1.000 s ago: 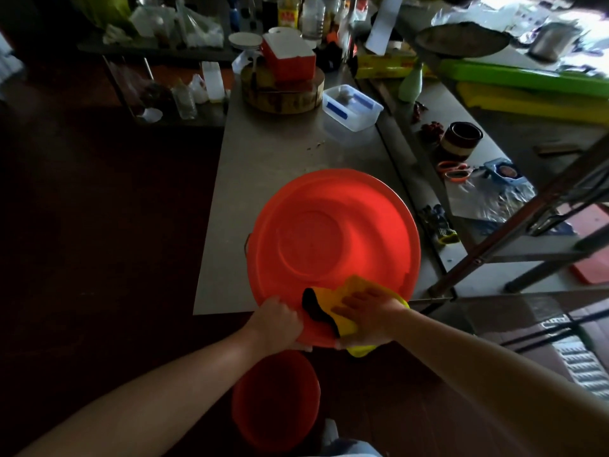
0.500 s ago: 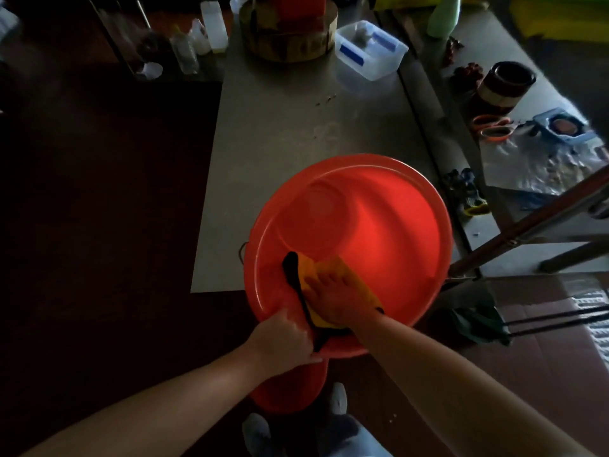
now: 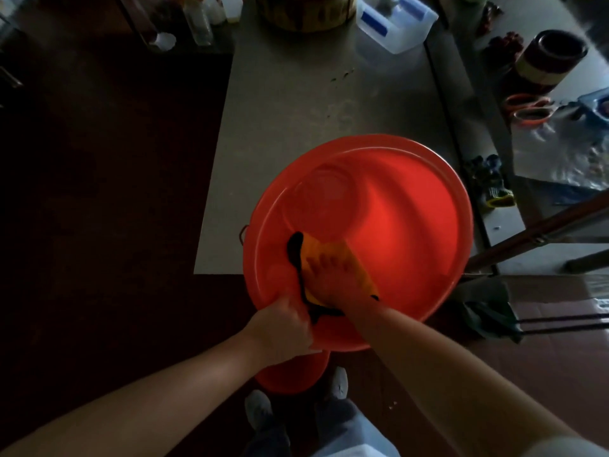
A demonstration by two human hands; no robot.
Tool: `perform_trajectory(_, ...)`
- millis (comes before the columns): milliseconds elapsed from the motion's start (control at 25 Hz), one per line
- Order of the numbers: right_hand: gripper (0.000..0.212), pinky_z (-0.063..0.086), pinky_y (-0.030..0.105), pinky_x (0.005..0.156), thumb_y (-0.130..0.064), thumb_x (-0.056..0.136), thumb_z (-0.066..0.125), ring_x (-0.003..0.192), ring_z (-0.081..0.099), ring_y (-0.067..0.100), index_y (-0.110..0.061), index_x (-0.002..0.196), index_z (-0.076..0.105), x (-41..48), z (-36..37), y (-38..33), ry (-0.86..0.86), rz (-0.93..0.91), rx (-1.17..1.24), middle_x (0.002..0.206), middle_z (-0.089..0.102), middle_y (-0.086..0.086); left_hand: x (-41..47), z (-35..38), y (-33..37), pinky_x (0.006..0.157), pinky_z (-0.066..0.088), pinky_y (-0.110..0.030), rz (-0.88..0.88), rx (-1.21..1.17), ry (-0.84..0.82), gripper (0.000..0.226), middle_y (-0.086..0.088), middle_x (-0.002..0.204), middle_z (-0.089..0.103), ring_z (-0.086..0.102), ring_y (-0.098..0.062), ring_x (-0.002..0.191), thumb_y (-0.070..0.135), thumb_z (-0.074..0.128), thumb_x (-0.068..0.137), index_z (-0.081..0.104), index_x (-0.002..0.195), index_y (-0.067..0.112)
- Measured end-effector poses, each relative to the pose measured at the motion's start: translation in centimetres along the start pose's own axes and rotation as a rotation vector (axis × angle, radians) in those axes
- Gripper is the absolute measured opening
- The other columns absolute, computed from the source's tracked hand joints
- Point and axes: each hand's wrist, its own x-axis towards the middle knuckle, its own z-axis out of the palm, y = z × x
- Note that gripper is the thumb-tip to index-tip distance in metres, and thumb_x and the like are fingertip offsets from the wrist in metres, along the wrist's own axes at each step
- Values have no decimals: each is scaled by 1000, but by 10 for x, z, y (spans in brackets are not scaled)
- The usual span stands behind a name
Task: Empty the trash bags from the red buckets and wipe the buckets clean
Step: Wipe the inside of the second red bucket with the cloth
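Bucket (image 3: pixel 395 225): red, overhangs table (image 3: pixel 296 110) near edge, inside facing up.
L hand (image 3: pixel 280 324): curled on Bucket's near rim.
R hand (image 3: pixel 329 275): fingers flat, spread, pressing yellow cloth (image 3: pixel 329 250) to inner wall.
2nd bucket (image 3: pixel 290 377): on floor, below.

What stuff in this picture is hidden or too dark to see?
Head view:
- Second bucket: mostly hidden behind the big red bucket and the left hand gripping its rim.
- Cloth: its middle is covered by the right hand.
- Wooden block: cut off by the top edge.
- Floor at left: too dark to make out.
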Motion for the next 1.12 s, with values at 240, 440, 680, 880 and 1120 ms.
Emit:
perform_trajectory(240, 46, 22, 37, 117, -32, 99, 54, 145, 35, 32, -7, 138, 57, -18, -26, 66, 608, 124, -53, 152, 47, 8, -8, 5, 5, 74, 55, -36, -28, -31, -38, 71, -8, 64, 68, 67, -26, 63, 77, 48, 86, 70, 62, 14)
perform_trajectory(440, 50, 23, 43, 121, -44, 103, 39, 142, 39, 29, -21, 147, 48, -26, -15, 48, 295, -244, -27, 135, 54, 14, -1, 0, 6, 68, 50, -34, -14, -18, -67, 71, -3, 58, 63, 62, -22, 57, 78, 46, 84, 63, 56, 15)
perform_trajectory(680, 122, 9, 54, 122, -75, 59, -31, 152, 17, 37, -30, 158, 24, -73, -3, -5, 149, 108, -228, 166, 19, 12, 2, -17, -3, 56, 42, -26, -20, -72, -188, 68, 4, 45, 52, 52, -16, 44, 81, 60, 73, 55, 43, 20)
perform_trajectory(880, 64, -3, 51, 123, -55, 100, 16, 154, 10, 34, -29, 156, 33, -123, -49, 28, 104, 326, -644, 166, 18, 11, 4, -32, 2, 71, 41, -35, 45, -143, -275, 65, -3, 79, 69, 66, -24, 73, 68, 32, 98, 68, 79, 17)
perform_trajectory(1120, 61, 10, 57, 120, -53, 105, 17, 151, 15, 38, -27, 160, 19, -128, -5, -39, 20, 232, -309, 165, 17, 13, 6, -45, -6, 60, 38, -27, 36, -134, -255, 64, 1, 64, 66, 62, -18, 57, 69, 43, 92, 65, 61, 17)
